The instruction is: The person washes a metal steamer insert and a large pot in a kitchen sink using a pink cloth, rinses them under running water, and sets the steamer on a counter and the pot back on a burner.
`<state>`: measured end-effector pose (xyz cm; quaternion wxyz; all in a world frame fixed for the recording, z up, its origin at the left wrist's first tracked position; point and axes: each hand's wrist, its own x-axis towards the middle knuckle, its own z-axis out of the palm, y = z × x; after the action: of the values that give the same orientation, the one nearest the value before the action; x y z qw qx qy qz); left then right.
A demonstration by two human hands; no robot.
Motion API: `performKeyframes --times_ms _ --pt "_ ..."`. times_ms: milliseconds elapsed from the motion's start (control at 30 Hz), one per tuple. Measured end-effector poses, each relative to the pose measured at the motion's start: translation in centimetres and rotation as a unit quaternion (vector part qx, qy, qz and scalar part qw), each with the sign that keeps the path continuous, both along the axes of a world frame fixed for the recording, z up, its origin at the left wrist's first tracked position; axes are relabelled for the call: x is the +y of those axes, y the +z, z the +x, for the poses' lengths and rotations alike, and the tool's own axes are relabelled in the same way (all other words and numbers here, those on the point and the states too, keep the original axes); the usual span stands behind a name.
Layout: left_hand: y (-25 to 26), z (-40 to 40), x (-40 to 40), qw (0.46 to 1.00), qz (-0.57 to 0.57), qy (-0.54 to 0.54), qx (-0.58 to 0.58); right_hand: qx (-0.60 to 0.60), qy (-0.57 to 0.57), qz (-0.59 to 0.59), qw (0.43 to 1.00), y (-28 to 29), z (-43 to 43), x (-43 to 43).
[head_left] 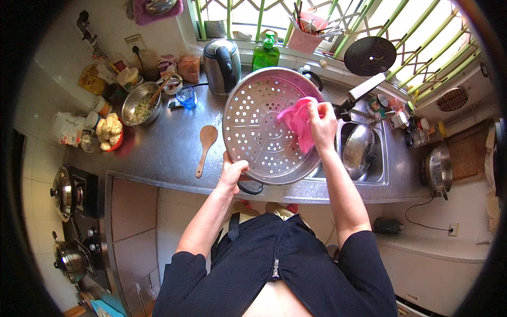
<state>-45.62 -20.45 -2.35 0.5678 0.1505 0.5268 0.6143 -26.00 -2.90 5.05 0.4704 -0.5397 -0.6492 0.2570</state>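
Note:
A round metal steamer basket (253,119) with a perforated bottom is held tilted over the counter, partly above the sink. My left hand (233,172) grips its lower left rim, close to a black loop handle. In my right hand (324,123) is a bunched pink cloth (300,126), which hangs against the inside of the basket on its right side. A wooden rice paddle (206,148) lies on the counter to the left of the basket. Behind the basket stand a green soap pump bottle (265,55) and an electric kettle (222,67).
At right, a metal lid or pan (357,148) sits in the sink (384,158), below the faucet (358,95). On the left are a metal bowl of chopped food (128,105), a blue cup (187,97) and a red container of dough-like pieces (121,138). Pots stand on the far-left stove (85,190).

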Motion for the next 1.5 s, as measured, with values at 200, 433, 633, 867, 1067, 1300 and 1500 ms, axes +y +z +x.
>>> performKeyframes --times_ms 200,433,633,867,1067,1300,1500 --pt "0.4 0.0 0.1 0.998 -0.006 -0.056 -0.035 -0.374 0.064 0.081 0.922 -8.2 1.2 0.4" --pt "3.0 1.1 0.1 0.987 -0.055 -0.144 -0.052 -0.247 -0.077 0.034 0.965 -8.5 -4.9 4.3" --pt "3.7 1.4 0.5 0.985 -0.055 -0.161 -0.010 -0.174 0.120 0.153 0.965 -7.2 -10.1 3.4" --pt "3.4 0.0 2.1 0.995 -0.022 -0.093 0.009 -0.226 0.558 0.182 0.778 -4.5 -5.0 -4.3" --pt "1.9 1.0 2.8 0.995 -0.054 -0.088 -0.020 -0.288 0.614 0.311 0.666 -3.6 -1.9 -2.4" --pt "2.7 2.6 1.9 0.998 -0.022 -0.059 -0.008 -0.356 0.382 0.346 0.780 -1.9 -5.7 6.9" --pt "2.5 2.5 1.0 0.998 0.006 0.040 0.041 -0.477 0.185 0.306 0.803 -4.9 1.0 8.2"
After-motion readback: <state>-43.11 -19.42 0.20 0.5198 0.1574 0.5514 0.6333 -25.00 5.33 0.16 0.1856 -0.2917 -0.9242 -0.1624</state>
